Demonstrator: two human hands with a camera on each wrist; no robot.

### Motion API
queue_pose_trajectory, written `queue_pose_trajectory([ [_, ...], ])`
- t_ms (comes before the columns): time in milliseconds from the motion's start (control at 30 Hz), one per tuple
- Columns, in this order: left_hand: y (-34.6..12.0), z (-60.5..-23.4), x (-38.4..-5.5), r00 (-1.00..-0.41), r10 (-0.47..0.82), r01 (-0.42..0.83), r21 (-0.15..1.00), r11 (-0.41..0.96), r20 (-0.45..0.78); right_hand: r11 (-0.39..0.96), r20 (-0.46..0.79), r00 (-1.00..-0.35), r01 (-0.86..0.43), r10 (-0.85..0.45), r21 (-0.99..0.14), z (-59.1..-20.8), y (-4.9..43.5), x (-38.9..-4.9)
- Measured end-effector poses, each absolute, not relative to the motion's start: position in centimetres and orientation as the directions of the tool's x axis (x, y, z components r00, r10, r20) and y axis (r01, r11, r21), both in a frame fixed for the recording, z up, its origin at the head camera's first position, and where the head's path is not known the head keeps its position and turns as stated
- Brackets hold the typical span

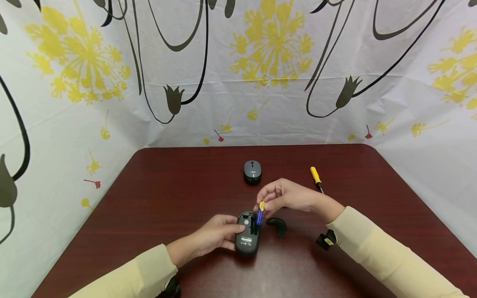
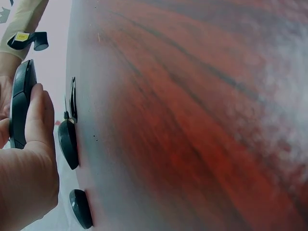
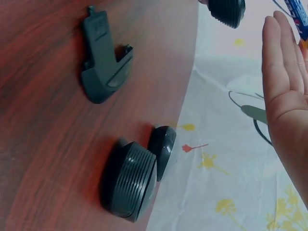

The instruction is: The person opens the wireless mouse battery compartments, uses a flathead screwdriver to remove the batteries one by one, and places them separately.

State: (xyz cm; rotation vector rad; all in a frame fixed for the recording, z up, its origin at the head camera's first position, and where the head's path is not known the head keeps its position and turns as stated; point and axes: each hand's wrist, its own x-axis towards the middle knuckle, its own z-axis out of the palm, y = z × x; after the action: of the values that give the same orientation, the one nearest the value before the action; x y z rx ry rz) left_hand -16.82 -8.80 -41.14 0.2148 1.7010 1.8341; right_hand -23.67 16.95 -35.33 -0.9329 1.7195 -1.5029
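Note:
My left hand (image 1: pixel 214 234) grips a dark computer mouse (image 1: pixel 246 246), underside up, thumb across its base. Its battery compartment (image 1: pixel 253 227) is uncovered. With my right hand (image 1: pixel 285 196) I pinch a blue-and-yellow battery (image 1: pixel 259 217) by its upper end. The battery's lower end overlaps the compartment's right side; whether it sits inside, I cannot tell. Close by on the table is the black battery cover (image 1: pixel 278 227), seen whole with its long tab in the right wrist view (image 3: pixel 101 53). The left wrist view shows the held mouse (image 2: pixel 21 103) edge-on.
A grey mouse (image 1: pixel 252 170) stands farther back. Beside a smaller dark mouse (image 3: pixel 163 149), the right wrist view shows a ribbed dark mouse-like object (image 3: pixel 132 183). A yellow-handled screwdriver (image 1: pixel 315 176) lies to the right on the brown table (image 1: pixel 179 182). Patterned cloth (image 1: pixel 227 99) surrounds it.

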Motion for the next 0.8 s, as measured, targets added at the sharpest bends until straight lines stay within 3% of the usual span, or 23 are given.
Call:
queue_pose_trajectory([
  [367, -9.2, -41.2, -16.8, -0.808, 0.524, -0.315, 0.949, 0.001, -0.269, -0.013, -0.003, -0.617, 0.022, -0.787, -1.000, -36.4, 19.3, -23.3],
  [800, -9.5, -41.4, -16.9, -0.811, 0.526, -0.313, 0.950, -0.016, -0.258, 0.023, -0.108, -0.723, 0.126, -0.683, -0.992, -37.6, 22.0, -22.7],
])
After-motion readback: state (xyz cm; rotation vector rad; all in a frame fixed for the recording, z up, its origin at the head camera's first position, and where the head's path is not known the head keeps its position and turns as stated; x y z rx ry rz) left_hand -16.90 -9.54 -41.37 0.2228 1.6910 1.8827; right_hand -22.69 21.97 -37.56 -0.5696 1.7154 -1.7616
